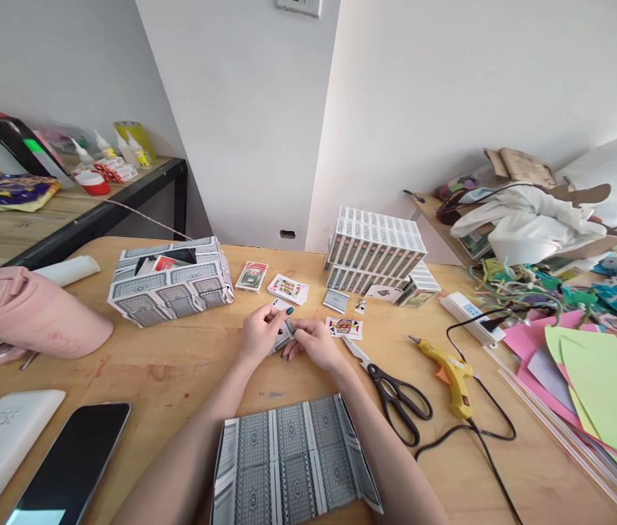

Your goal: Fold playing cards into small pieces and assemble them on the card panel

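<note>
Both my hands meet over the middle of the wooden table, fingers closed on a playing card point(285, 337) with a grey patterned back. My left hand point(260, 334) pinches its left side, and my right hand point(316, 343) grips the right. Just beyond them lie a stack of face-up cards point(286, 287), a red-and-green card box point(252, 277), a face-down card point(335, 300) and a face-up picture card point(344, 328). Between my forearms stands a box made of grey-backed cards point(292, 459). Black-handled scissors point(390, 394) rest beside my right forearm, blades toward the cards.
A card-covered box point(171, 284) stands at back left, stacked card packs point(377, 251) at back right. A yellow glue gun point(451, 375) with its cord and a power strip point(472, 319) lie right. A pink tumbler point(29, 313) and phone point(71, 467) are left. Coloured paper point(598, 386) lies far right.
</note>
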A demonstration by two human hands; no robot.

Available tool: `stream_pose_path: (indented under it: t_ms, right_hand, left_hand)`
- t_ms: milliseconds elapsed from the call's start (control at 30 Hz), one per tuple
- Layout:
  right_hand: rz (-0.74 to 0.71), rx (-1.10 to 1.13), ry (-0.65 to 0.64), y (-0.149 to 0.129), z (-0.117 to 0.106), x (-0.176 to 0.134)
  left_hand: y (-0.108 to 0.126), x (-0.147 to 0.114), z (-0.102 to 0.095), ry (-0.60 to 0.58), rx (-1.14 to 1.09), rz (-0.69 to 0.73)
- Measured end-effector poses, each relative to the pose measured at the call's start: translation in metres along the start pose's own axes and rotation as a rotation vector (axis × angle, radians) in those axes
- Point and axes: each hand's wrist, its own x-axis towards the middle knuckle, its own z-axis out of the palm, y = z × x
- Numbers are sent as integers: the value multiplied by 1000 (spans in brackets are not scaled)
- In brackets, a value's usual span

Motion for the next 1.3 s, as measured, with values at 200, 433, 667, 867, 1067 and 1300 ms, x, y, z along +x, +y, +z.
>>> stream_pose_path:
  t_ms: [200, 433, 667, 867, 1067, 1300]
  right_hand:
    - [-13, 102, 54, 4, -2, 1]
    - [-143, -59, 380, 8, -6, 7]
    - [-201, -396, 567, 12, -6, 7]
    - [-183, -457, 389, 11, -8, 4]
    - [-221, -325, 350, 8, -8, 1]
    - [-252, -491, 528, 7, -6, 0]
  left_hand:
    - [-4, 2, 0, 77, -34, -4]
    - [-5, 3, -2, -9, -180, -10]
    - [-9, 1, -1, -5, -233, -32]
    - [-7, 3, -1, 50, -231, -40]
    - [-3, 3, -4, 45, -244, -66]
    - [7, -8, -6, -32, -33, 163]
